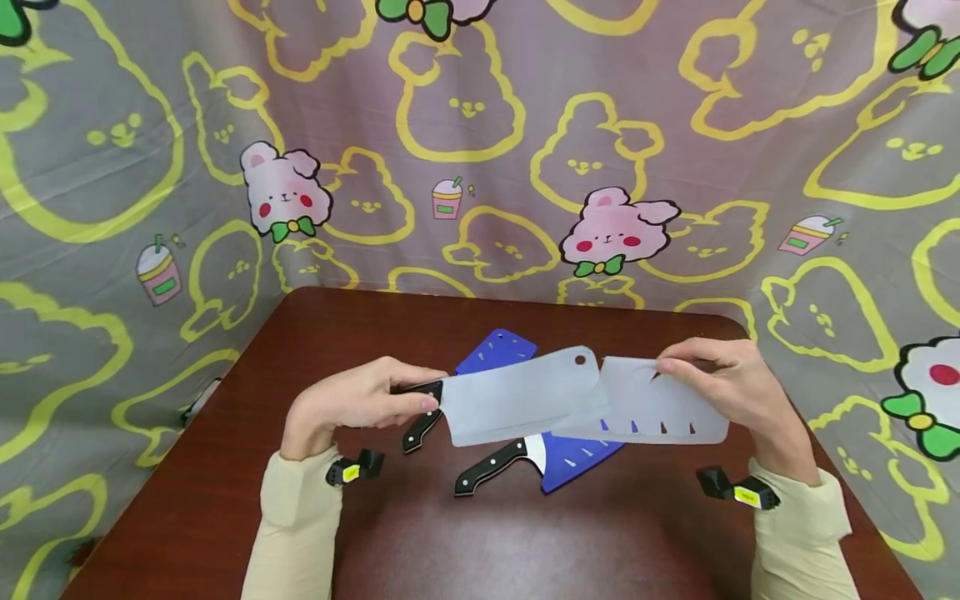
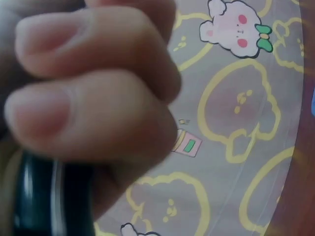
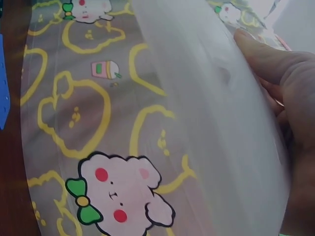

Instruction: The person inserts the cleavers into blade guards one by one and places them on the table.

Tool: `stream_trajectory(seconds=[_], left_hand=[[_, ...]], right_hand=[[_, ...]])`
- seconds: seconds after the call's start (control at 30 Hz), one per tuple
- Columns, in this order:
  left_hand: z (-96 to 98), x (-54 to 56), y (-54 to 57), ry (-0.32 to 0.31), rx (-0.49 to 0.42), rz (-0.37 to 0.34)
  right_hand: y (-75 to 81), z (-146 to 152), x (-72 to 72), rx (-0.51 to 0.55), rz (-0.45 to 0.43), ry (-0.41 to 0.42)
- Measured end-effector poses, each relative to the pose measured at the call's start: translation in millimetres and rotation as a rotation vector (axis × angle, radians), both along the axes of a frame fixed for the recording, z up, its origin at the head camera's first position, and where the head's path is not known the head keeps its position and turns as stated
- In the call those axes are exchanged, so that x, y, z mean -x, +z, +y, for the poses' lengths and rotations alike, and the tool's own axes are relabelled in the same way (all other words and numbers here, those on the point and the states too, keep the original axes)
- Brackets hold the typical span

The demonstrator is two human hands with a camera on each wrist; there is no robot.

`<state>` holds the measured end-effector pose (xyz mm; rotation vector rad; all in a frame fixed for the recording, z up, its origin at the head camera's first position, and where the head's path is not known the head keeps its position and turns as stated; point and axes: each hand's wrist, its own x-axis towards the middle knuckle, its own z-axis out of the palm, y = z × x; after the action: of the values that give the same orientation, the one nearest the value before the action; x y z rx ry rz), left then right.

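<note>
My left hand (image 1: 360,396) grips the black handle (image 2: 54,196) of a cleaver (image 1: 517,396), its broad blade pointing right above the table. A hole shows near the blade's upper far corner. My right hand (image 1: 731,387) pinches the top edge of a translucent white blade sheath (image 1: 637,408) with small triangular slots along its lower part. The blade's far end overlaps the sheath's left end; I cannot tell whether its lower corner is inside. In the right wrist view, the thumb (image 3: 266,56) lies against the sheath.
Beneath the hands, a knife with a black handle (image 1: 491,467) lies in a blue sheath (image 1: 577,458) on the dark red table (image 1: 405,542). Farther back is another blue sheath (image 1: 495,350), with another black handle (image 1: 420,432) near it. A patterned curtain (image 1: 480,150) surrounds the table's back and sides.
</note>
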<state>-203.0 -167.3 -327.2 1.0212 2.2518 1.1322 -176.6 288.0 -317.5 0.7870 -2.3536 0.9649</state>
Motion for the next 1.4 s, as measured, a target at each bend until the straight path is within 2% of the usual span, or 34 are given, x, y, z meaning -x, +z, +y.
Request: stream_trajectory(seconds=[0.2, 0.33, 0.4, 0.5, 0.63, 0.73, 0.83, 0.93, 1.13, 1.3, 1.33, 1.4], left_hand=[[-11.5, -7.9, 3.0, 0.018, 0.045, -0.010], [-13.7, -9.9, 4.9, 0.012, 0.046, -0.004], [-12.6, -9.3, 5.8, 0.001, 0.046, 0.019], [-8.8, -8.1, 7.7, 0.007, 0.053, 0.106], [-2.1, -8.2, 9.6, 0.064, 0.057, 0.226], [1.5, -8.6, 9.0, 0.114, 0.052, 0.250], [1.9, -9.9, 8.4, 0.156, 0.048, 0.258], [0.9, -11.4, 8.5, 0.190, 0.047, 0.267], [2.6, -11.3, 11.9, 0.237, 0.011, 0.252], [4.4, -10.6, 11.5, 0.253, -0.033, 0.239], [5.4, -10.3, 11.0, 0.246, -0.033, 0.230], [7.3, -10.6, 9.8, 0.221, -0.027, 0.193]], right_hand=[[0.7, -10, 2.0, -0.046, -0.009, 0.091], [-1.7, -14, 1.7, -0.050, -0.023, 0.095], [-3.1, -13, -0.2, -0.035, -0.039, 0.080], [-2.9, -12, -3.4, -0.008, -0.080, 0.031], [2.5, -7, -6.4, 0.059, -0.120, -0.073], [6.1, -1, -8.5, 0.129, -0.115, -0.137], [8.1, 1, -8.3, 0.175, -0.106, -0.159], [7.1, 2, -5.0, 0.219, -0.101, -0.134], [1.8, 7, -1.9, 0.443, -0.098, 0.000], [3.4, 10, -3.4, 0.411, -0.081, -0.061], [3.2, 11, -3.5, 0.410, -0.060, -0.058], [2.7, 13, -3.0, 0.468, -0.015, 0.001]])
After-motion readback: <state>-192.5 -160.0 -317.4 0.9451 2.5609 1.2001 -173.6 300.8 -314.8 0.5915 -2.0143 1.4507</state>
